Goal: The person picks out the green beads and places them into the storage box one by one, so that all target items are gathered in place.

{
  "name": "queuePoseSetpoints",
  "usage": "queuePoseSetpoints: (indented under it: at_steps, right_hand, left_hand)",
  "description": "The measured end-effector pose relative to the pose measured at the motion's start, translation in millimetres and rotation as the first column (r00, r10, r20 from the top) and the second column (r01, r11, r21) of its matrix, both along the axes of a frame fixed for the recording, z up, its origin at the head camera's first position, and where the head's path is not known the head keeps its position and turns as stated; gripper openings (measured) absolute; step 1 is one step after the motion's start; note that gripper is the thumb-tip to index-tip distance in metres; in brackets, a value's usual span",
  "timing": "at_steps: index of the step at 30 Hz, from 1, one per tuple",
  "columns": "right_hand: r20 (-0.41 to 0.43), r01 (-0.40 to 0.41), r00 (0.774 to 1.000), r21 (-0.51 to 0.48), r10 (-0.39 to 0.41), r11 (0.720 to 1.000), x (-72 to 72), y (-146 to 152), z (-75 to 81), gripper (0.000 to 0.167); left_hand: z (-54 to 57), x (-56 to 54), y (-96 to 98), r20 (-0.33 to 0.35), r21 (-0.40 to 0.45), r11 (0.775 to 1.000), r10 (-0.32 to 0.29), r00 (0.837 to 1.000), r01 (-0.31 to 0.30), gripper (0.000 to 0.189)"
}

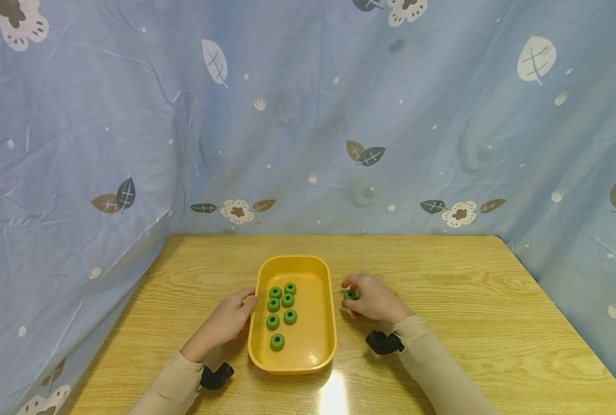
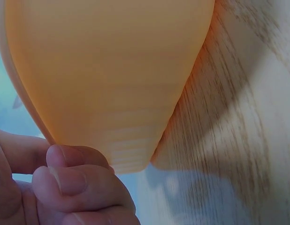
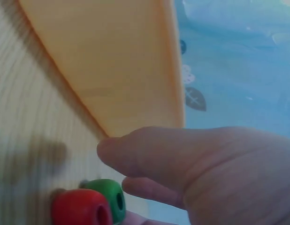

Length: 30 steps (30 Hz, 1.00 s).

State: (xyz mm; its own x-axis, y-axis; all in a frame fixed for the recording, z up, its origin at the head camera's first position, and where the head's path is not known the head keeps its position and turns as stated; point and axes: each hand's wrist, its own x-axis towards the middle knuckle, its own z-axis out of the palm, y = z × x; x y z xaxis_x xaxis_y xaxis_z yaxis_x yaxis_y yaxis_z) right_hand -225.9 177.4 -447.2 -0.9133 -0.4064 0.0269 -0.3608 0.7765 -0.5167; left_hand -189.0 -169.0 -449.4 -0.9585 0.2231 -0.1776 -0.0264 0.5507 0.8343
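Observation:
A yellow plastic tray [image 1: 312, 314] stands on the table with several green beads [image 1: 289, 316] lying in its left half. My left hand [image 1: 227, 317] grips the tray's left edge, thumb over the rim and fingers curled against the outer wall. To the right of the tray, my right hand [image 1: 374, 298] reaches over a green bead [image 1: 349, 294], thumb and fingers spread apart around it. A red bead [image 3: 79, 208] sits beside that green one in the right wrist view. Most of the red bead is hidden under the hand in the head view.
The wooden table [image 1: 443, 271] carries all of this. A bit of something yellow shows just behind the right hand, too small to tell. Black wrist devices [image 1: 384, 342] hang below both wrists. A blue patterned curtain [image 1: 297, 144] closes off the back and sides.

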Motion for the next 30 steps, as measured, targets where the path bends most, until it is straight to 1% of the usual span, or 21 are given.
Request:
queuePoseSetpoints:
  at_steps: [6, 9, 12, 17, 25, 30]
  right_hand:
    - [-0.026, -0.077, 0.997, 0.003, 0.077, 0.997, 0.3, 0.7, -5.6, 0.022]
    - [-0.021, -0.101, 0.995, -0.006, 0.101, 0.995, -0.8, 1.8, -7.4, 0.020]
    - [-0.010, -0.111, 0.994, -0.008, 0.110, 0.994, -2.1, 2.5, -8.5, 0.018]
    - [0.024, -0.110, 0.994, -0.043, 0.111, 0.993, -3.1, 2.3, -8.1, 0.014]
    - [0.046, -0.121, 0.991, -0.138, 0.128, 0.983, -0.7, 3.8, 2.9, 0.016]
    - [0.018, -0.110, 0.993, -0.192, 0.116, 0.975, 1.3, 4.6, 10.9, 0.018]
  left_hand:
    - [-0.4, -0.4, 0.4, 0.001, 0.004, 1.000, -0.007, 1.000, 0.007, 0.045]
    - [-0.5, -0.4, 0.3, 0.001, 0.005, 1.000, -0.009, 1.000, 0.009, 0.045]
    - [-0.6, -0.6, 0.0, -0.003, 0.006, 1.000, -0.013, 1.000, 0.013, 0.044]
    - [-0.7, -1.3, -0.8, -0.010, 0.006, 1.000, -0.018, 1.000, 0.018, 0.043]
    - [-0.4, -2.4, -1.5, -0.010, 0.010, 1.000, -0.019, 1.000, 0.019, 0.043]
    - [-0.2, -3.2, -1.5, -0.004, 0.008, 1.000, -0.016, 1.000, 0.016, 0.043]
